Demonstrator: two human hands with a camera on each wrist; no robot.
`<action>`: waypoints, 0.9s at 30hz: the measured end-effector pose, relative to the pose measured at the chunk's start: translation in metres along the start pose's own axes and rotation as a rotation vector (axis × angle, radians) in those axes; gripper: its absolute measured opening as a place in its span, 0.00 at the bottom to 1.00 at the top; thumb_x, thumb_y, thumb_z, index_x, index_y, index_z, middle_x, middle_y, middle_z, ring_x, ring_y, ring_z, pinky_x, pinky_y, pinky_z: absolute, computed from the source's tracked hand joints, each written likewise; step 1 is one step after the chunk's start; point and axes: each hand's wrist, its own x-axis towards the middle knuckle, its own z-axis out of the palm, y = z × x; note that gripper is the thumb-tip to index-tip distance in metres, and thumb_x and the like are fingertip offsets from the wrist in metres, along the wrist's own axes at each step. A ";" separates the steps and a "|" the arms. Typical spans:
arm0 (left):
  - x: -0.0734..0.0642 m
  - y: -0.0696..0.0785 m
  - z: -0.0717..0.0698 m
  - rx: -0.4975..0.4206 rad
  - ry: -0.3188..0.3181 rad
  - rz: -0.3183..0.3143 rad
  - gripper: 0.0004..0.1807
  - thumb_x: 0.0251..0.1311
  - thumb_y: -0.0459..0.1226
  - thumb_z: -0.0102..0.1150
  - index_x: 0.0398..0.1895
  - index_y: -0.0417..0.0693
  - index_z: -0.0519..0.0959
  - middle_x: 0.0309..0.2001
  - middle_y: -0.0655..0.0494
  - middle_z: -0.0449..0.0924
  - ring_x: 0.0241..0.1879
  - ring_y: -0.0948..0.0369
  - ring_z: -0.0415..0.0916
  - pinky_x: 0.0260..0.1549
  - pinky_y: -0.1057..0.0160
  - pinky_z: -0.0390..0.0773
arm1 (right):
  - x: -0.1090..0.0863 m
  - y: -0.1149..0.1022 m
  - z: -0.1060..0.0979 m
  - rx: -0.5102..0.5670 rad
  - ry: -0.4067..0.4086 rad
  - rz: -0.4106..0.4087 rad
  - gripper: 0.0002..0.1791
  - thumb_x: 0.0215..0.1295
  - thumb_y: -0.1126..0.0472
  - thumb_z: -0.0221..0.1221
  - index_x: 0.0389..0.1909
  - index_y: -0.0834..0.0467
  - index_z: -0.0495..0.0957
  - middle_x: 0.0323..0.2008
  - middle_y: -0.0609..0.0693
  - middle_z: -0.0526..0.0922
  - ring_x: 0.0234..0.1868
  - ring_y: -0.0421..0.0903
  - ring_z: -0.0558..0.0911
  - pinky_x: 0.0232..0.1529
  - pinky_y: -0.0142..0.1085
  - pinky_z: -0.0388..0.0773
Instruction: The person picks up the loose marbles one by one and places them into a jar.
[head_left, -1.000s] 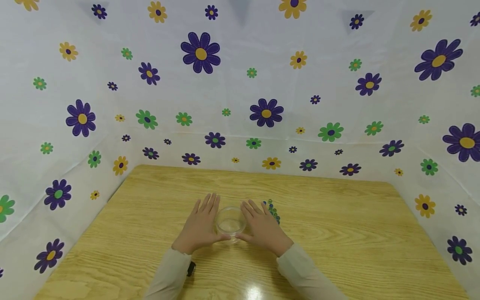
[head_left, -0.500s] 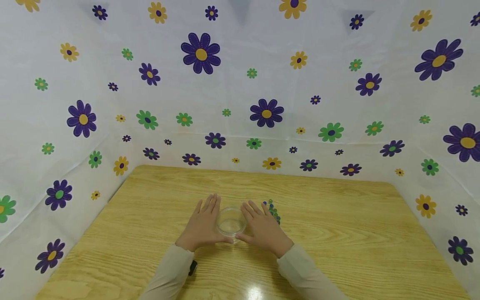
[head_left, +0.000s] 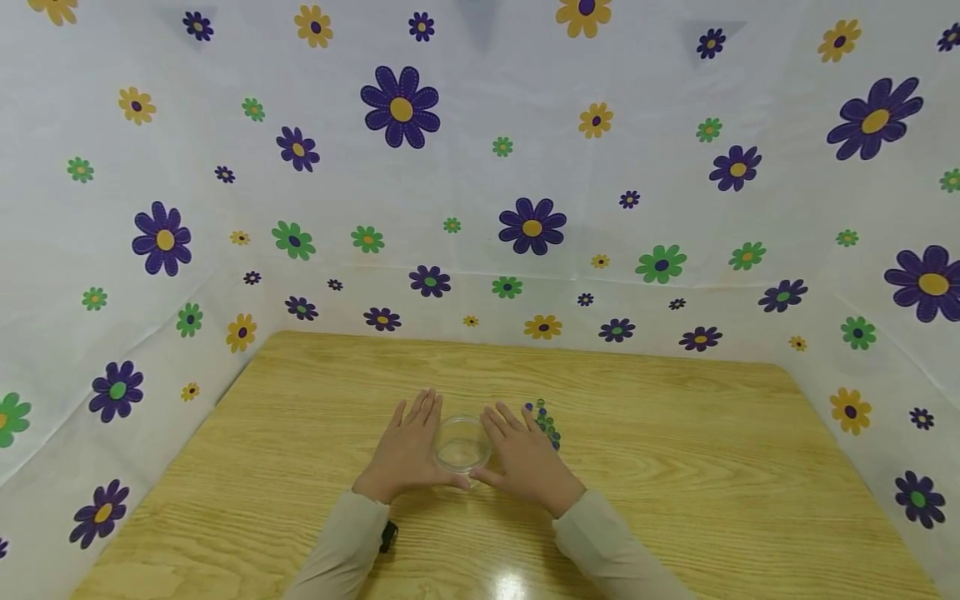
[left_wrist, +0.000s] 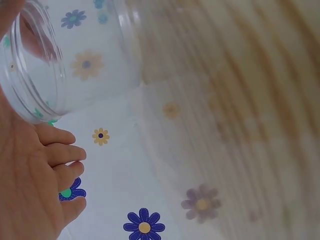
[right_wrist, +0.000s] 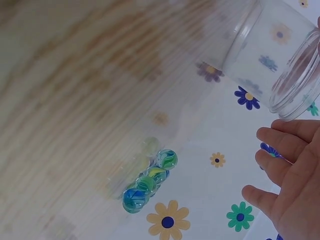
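Clear round jar of glass or plastic [head_left: 462,450]: stood upright on the worktop, between the two hands, its long axis vertical and its threaded mouth uppermost.
Left hand [head_left: 405,450]: lay along the jar's left side, fingers straight, thumb reaching across the near side.
Right hand [head_left: 531,457]: mirrored it on the right, fingers extended and not curled round anything; neither hand was clearly nearer. How firmly they touched the jar could not be told.
Jar contents: nothing could be made out inside; printed flowers showed through the wall.
Blue, green and yellow swirled glass marbles [right_wrist: 146,185]: clustered in a narrow strip outside the jar, just beyond the right hand's fingers.
Pale wood-grain worktop [head_left: 675,442]: carried jar and marbles.
White flower-printed cloth [head_left: 465,179]: rose behind and at both sides.
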 end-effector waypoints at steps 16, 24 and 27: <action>-0.002 -0.003 0.002 0.001 0.010 -0.021 0.74 0.29 0.78 0.54 0.71 0.32 0.50 0.72 0.37 0.49 0.74 0.46 0.45 0.70 0.42 0.47 | 0.001 -0.002 0.000 0.002 0.014 -0.002 0.45 0.62 0.32 0.48 0.70 0.60 0.58 0.70 0.54 0.62 0.72 0.51 0.59 0.70 0.54 0.57; -0.004 -0.001 -0.001 0.004 0.006 -0.022 0.73 0.31 0.76 0.56 0.71 0.32 0.49 0.73 0.37 0.48 0.73 0.45 0.45 0.70 0.42 0.48 | 0.001 -0.001 0.000 0.013 0.006 -0.005 0.45 0.62 0.32 0.49 0.70 0.60 0.57 0.70 0.55 0.62 0.73 0.52 0.58 0.70 0.54 0.56; -0.005 -0.001 -0.001 0.004 -0.001 -0.026 0.72 0.32 0.75 0.57 0.72 0.32 0.48 0.73 0.37 0.48 0.74 0.45 0.44 0.70 0.42 0.47 | 0.001 0.000 -0.001 0.014 0.002 0.000 0.46 0.62 0.32 0.49 0.70 0.61 0.57 0.70 0.55 0.61 0.73 0.52 0.58 0.70 0.55 0.56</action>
